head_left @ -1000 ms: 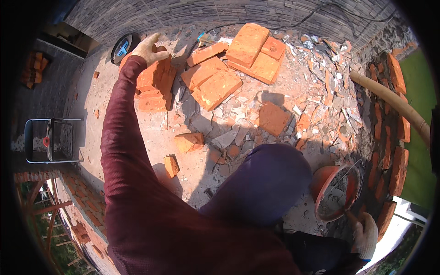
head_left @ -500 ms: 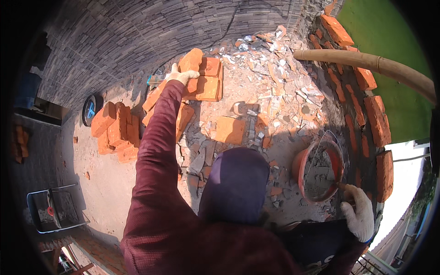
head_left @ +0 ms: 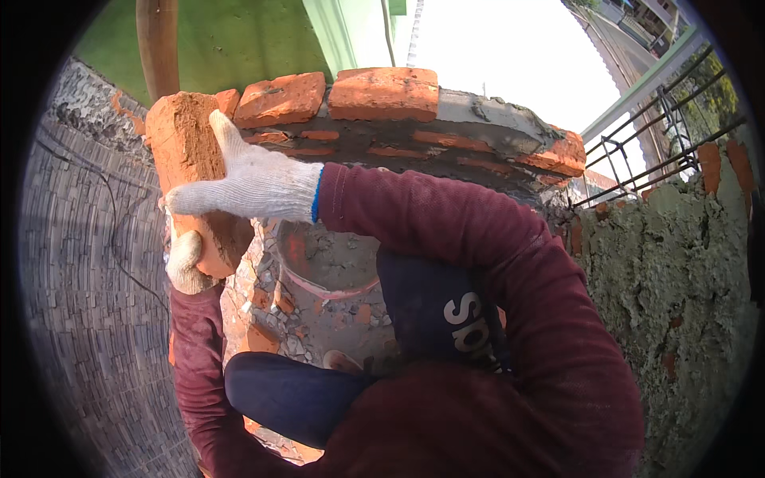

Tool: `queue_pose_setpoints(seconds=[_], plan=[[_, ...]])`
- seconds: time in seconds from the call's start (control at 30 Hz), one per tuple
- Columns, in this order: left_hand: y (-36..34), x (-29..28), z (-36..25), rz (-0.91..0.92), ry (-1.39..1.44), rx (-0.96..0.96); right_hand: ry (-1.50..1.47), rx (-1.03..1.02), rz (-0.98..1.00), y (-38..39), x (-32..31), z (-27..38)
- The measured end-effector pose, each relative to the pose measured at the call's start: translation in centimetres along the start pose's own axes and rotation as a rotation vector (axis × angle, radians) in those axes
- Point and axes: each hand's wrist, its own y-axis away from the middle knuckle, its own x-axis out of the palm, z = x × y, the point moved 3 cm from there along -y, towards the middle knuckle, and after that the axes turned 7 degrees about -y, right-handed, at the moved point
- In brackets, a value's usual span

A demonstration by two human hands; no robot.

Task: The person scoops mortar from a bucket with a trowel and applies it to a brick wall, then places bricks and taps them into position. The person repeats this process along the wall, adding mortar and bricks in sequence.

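1. At upper left, against the end of the brick wall (head_left: 414,135): one orange brick (head_left: 187,171), held upright, its top level with the wall's top course.
2. Right hand (head_left: 247,187), in a white knit glove, laid flat across the brick's face, fingers spread up over it, arm in a maroon sleeve (head_left: 478,263) crossing from the right.
3. Left hand (head_left: 185,263), also gloved, cupped under the brick's lower end, thumb side facing the camera; both hands closed on the brick together.
4. Along the top course: loose-looking bricks (head_left: 335,94) set side by side, grey mortar (head_left: 478,111) smeared beneath and to the right of them.
5. Below the hands, between wall and knees: a round bucket (head_left: 327,263) with an orange-pink rim, wet mortar inside.
6. Around the bucket: brick rubble (head_left: 271,319) and chips on the ground.
7. At right: a rough plastered wall (head_left: 669,279), steel rebar (head_left: 661,151) rising above it.
8. At left: grey patterned paving (head_left: 88,303), a thin dark cable (head_left: 119,247) trailing over it.
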Motion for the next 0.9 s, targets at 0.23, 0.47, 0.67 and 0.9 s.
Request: queue_pose_setpoints(seconds=[0.23, 0.47, 0.67, 0.9], plan=[[-17.1, 16.3, 5.3, 0.393, -0.581, 0.313, -0.076, -0.177, -0.398, 8.6, -21.1, 2.3], [-28.3, 14.9, 6.8, 0.273, -1.386, 0.459, 0.502, 0.021, -0.234, 15.0, -34.1, 3.8], [-36.3, 17.5, 16.3, 0.640, -1.568, 0.018, 0.719, 0.547, -0.039, 16.9, -41.1, -6.1], [-32.4, 24.3, 15.7, 0.688, -1.713, -0.005, 0.342, 0.730, -0.164, 18.0, -38.0, -6.7]])
